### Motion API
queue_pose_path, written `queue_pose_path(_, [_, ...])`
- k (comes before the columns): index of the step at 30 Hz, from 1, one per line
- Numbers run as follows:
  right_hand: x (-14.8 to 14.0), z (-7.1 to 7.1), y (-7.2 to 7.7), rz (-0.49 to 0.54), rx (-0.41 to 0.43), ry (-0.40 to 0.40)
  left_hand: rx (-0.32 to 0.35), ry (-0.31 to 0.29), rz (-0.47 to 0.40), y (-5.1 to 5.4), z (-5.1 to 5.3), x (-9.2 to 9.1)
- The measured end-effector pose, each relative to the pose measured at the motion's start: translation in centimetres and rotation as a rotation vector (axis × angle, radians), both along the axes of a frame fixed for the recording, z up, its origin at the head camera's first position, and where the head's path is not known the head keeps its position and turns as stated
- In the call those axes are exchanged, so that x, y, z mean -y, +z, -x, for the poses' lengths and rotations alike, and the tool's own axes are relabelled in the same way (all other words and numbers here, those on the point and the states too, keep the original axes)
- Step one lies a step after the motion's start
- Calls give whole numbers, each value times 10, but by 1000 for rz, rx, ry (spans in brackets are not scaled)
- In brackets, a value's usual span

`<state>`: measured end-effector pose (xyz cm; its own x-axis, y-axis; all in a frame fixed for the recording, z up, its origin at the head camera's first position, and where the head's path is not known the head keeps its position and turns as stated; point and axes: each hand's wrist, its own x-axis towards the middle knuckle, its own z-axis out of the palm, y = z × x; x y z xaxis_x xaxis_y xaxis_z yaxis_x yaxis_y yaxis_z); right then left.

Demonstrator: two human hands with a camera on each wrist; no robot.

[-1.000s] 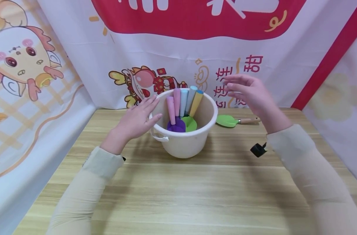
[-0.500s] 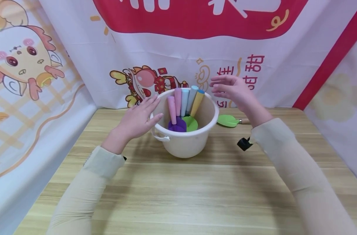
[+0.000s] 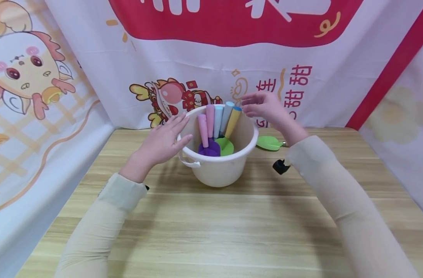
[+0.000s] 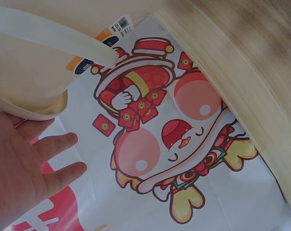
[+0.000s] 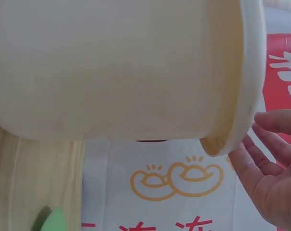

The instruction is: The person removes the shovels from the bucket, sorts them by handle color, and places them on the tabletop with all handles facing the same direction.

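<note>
A white bucket (image 3: 218,170) stands on the table with several hand tools inside, handles up. Pink handles (image 3: 203,129) rise above a purple blade (image 3: 209,148); light blue ones (image 3: 218,119) and a yellow handle (image 3: 233,122) stand near a green blade (image 3: 225,146). My left hand (image 3: 162,141) rests on the bucket's left rim, fingers extended. Over the right rim my right hand (image 3: 264,107) hovers beside the yellow handle, fingers loosely bent, gripping nothing. The right wrist view has that hand (image 5: 275,168) against or very close to the rim (image 5: 254,62); contact is unclear.
A green trowel (image 3: 269,143) lies on the table (image 3: 211,231) right of the bucket, its handle mostly hidden behind my right arm. The bucket's white carrying handle (image 3: 190,163) hangs at its left. A printed cloth (image 3: 197,58) stands behind the table.
My right hand has moved left, from beyond the bucket to above its right rim, near the yellow handle. The left hand and the bucket stay as they were.
</note>
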<state>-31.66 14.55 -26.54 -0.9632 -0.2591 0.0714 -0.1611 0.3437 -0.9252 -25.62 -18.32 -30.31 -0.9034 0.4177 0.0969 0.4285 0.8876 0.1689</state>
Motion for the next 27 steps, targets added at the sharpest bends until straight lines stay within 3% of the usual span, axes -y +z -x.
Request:
queue_pose_path(11, [12, 4, 10, -268, -35, 40, -8, -4, 4, 0, 0, 0])
queue_pose_path(20, [17, 10, 12, -346, -11, 6, -5, 1, 0, -1, 0, 1])
queue_pose_path(27, [21, 10, 9, -369, -45, 6, -4, -1, -7, -1, -1, 0])
